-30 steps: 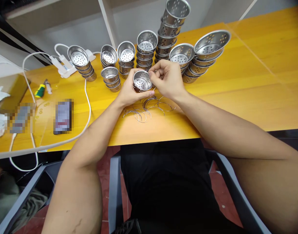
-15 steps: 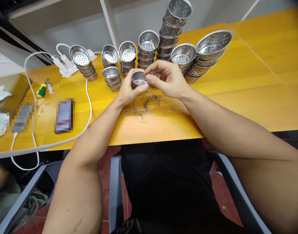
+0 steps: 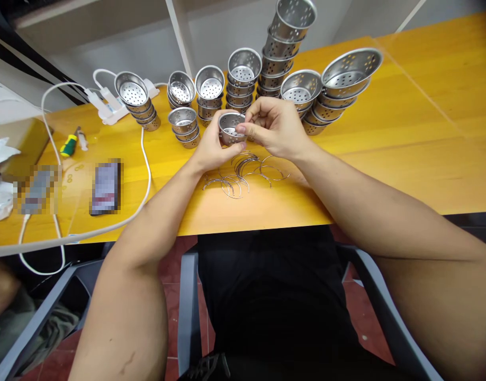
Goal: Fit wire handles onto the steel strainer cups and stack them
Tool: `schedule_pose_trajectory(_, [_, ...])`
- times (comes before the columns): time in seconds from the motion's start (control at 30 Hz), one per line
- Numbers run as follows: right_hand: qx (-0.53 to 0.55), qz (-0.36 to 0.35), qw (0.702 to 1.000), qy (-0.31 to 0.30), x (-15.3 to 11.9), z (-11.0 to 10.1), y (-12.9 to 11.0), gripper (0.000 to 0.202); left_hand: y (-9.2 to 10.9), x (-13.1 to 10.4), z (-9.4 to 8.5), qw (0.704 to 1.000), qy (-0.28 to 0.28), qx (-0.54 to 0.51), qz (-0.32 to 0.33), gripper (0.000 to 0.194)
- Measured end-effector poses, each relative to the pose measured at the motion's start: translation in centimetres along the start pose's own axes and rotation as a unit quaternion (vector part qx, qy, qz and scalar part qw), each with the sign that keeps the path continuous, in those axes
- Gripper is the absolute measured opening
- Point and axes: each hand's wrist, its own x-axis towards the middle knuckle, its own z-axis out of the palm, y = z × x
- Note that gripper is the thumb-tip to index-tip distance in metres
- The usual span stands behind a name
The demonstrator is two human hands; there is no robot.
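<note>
My left hand (image 3: pixel 209 147) is wrapped round a small perforated metal cup (image 3: pixel 229 136), its thumb along the near side and its fingers behind. The cup is tilted a little, so its holed bottom shows. At the cup's right rim, my right hand (image 3: pixel 275 128) is closed in a pinch of thumb and forefinger; whatever lies between the fingertips is too small to make out. Just below both hands, several thin curved wires (image 3: pixel 243 172) lie loose in a pile on the yellow table (image 3: pixel 211 217).
Stacks of perforated cups stand behind my hands, including a tall stack (image 3: pixel 280 63) and a leaning stack (image 3: pixel 338 100). Leftward are a power strip (image 3: pixel 111 111), a green-and-yellow screwdriver (image 3: pixel 69 145), a phone (image 3: pixel 105 186) and a white cable (image 3: pixel 145 164).
The cup has shifted slightly right and turned in my left hand, showing more of its outer wall. My right hand's fingertips stay at its rim, with the fingers slightly shifted.
</note>
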Motion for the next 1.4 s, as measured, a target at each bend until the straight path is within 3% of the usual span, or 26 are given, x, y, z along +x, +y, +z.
schedule_pose_trajectory(0.23, [-0.009,-0.003,1.0,-0.03,-0.3,-0.3,-0.2,0.069,0.0,-0.3,0.0,1.0,0.002,-0.016,0.015,0.1])
schedule_pose_trajectory(0.43, [-0.115,-0.066,0.99,0.049,-1.1,-0.4,-0.6,0.061,-0.6,-0.1,0.1,0.999,0.034,-0.019,0.016,0.102])
schedule_pose_trajectory(0.77, [-0.214,-0.117,0.97,-0.016,-1.5,-1.1,-1.3,0.015,-0.4,0.1,-0.1,0.999,0.045,0.007,-0.005,0.11])
schedule_pose_trajectory(1.0, [-0.212,-0.1,0.97,-0.059,-1.7,-0.6,-0.3,0.027,0.8,0.1,0.0,1.0,0.03,0.005,-0.008,0.107])
schedule_pose_trajectory(1.3, [-0.228,-0.13,0.965,-0.025,-1.9,-0.6,-0.7,0.047,0.1,0.1,0.3,0.999,0.048,0.005,-0.003,0.093])
schedule_pose_trajectory(1.4, [-0.242,-0.138,0.96,-0.027,-1.9,-0.6,-1.3,0.035,0.0,0.1,0.4,1.0,0.029,0.007,-0.007,0.093])
